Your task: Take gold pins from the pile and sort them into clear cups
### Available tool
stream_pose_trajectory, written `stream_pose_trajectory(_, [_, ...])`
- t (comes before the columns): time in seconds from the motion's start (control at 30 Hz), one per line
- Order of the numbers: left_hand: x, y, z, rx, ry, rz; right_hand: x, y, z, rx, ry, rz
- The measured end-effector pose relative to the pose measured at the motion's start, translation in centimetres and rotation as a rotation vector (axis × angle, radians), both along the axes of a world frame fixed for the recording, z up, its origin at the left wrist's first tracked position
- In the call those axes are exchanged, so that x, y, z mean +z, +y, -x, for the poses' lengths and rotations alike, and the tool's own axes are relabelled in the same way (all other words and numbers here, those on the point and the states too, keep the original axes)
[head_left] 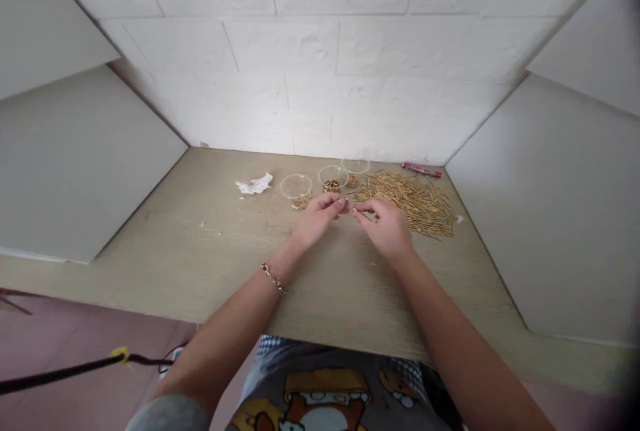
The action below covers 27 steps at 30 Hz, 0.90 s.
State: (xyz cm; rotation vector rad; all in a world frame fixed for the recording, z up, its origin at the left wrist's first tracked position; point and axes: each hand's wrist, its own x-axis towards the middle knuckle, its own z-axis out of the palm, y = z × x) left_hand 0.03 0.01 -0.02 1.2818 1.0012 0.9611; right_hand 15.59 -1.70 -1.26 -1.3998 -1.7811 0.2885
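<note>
My left hand (pixel 320 216) is raised just above the table, its thumb and forefinger pinched on a tiny pale piece too small to name. Close beside it, my right hand (pixel 385 223) pinches a small, thin piece whose kind I cannot make out. The fingertips of the two hands are a short gap apart. Just behind my left hand stands a clear round tub (pixel 333 176) with small brown-gold parts in it. To the right of my right hand spreads a pile of thin gold-coloured sticks (pixel 415 201).
Another clear tub (pixel 296 185) stands left of the first, and a clear lid or tub (pixel 356 164) is behind. Crumpled white tissue (pixel 255 183) lies left. A red tube-like packet (pixel 421 170) lies near the wall. Grey panels (pixel 560 204) flank the table (pixel 200 264).
</note>
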Motion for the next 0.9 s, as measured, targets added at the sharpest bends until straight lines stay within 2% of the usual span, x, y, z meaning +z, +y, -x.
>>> stream_pose_trajectory(0.23, [-0.3,0.1,-0.2,-0.032,0.059,-0.079,-0.2,0.1,0.0,-0.045,0.031,0.011])
stream_pose_trajectory(0.4, [-0.5,0.2,-0.2,-0.021,0.177,-0.173,-0.6,0.1,0.4,-0.05,0.046,0.027])
stream_pose_trajectory(0.77, [-0.8,0.3,-0.3,0.021,0.173,-0.153,-1.2,0.1,0.9,-0.044,0.034,0.015])
stream_pose_trajectory(0.83, [-0.8,0.3,-0.3,0.024,0.149,-0.149,-1.0,0.3,0.9,-0.052,0.083,0.051])
stream_pose_trajectory(0.9, [-0.8,0.3,-0.2,0.037,0.11,-0.137,0.1,-0.3,1.2,-0.066,0.258,0.126])
